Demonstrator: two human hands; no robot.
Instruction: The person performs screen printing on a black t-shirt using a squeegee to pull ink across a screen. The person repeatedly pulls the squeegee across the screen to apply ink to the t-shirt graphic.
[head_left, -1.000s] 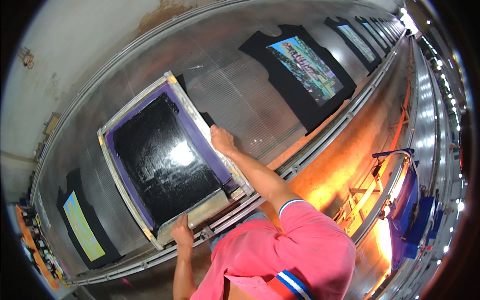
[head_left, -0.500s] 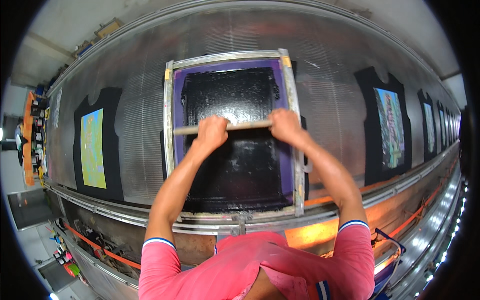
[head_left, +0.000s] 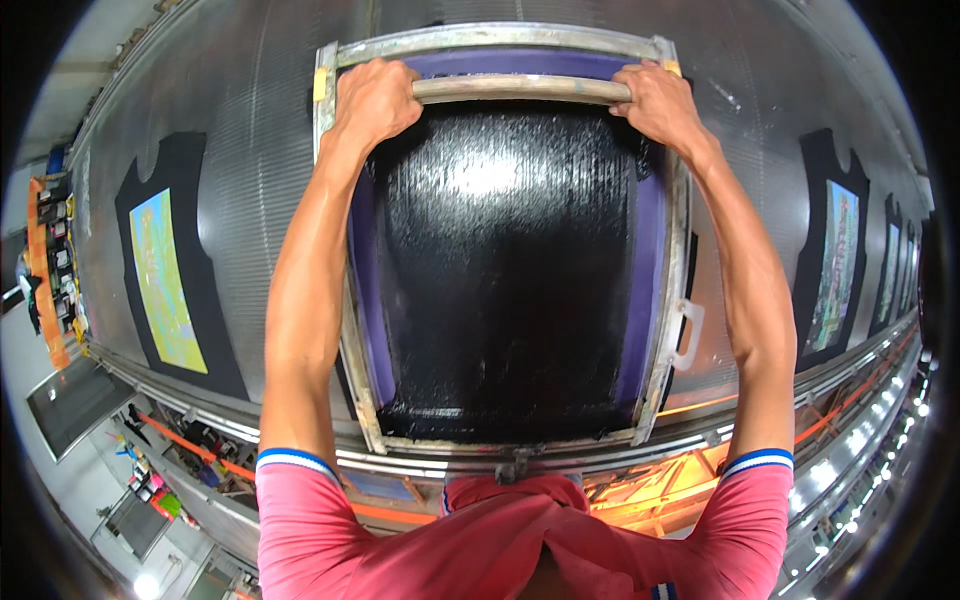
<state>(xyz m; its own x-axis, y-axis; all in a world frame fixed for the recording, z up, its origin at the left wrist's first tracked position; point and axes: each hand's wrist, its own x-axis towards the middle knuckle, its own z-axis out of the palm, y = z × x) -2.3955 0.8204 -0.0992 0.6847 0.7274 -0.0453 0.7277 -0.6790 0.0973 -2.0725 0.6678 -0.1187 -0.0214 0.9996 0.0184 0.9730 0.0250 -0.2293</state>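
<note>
My left hand (head_left: 376,105) and my right hand (head_left: 660,104) are closed around the two ends of a squeegee (head_left: 520,89) with a pale wooden handle. It lies crosswise near the far end of a screen-printing frame (head_left: 500,42), both arms stretched out to it. Wet black ink (head_left: 500,230) coats most of the mesh, glossy towards the far side. Purple margins (head_left: 648,260) show along the mesh edges. The squeegee's blade is hidden under the handle. Whatever lies beneath the screen is mostly covered.
The long metal printing table (head_left: 245,110) carries a black shirt piece (head_left: 190,290) with a yellow-and-blue print at left. Another printed black piece (head_left: 835,250) lies at right, several more beyond. A white hook-shaped handle (head_left: 690,335) juts from the frame's right side. A metal rail runs along the near edge.
Both hands have pushed the squeegee away from me, from the middle of the screen to its far end. My arms are straighter, and the view has shifted forward over the screen.
</note>
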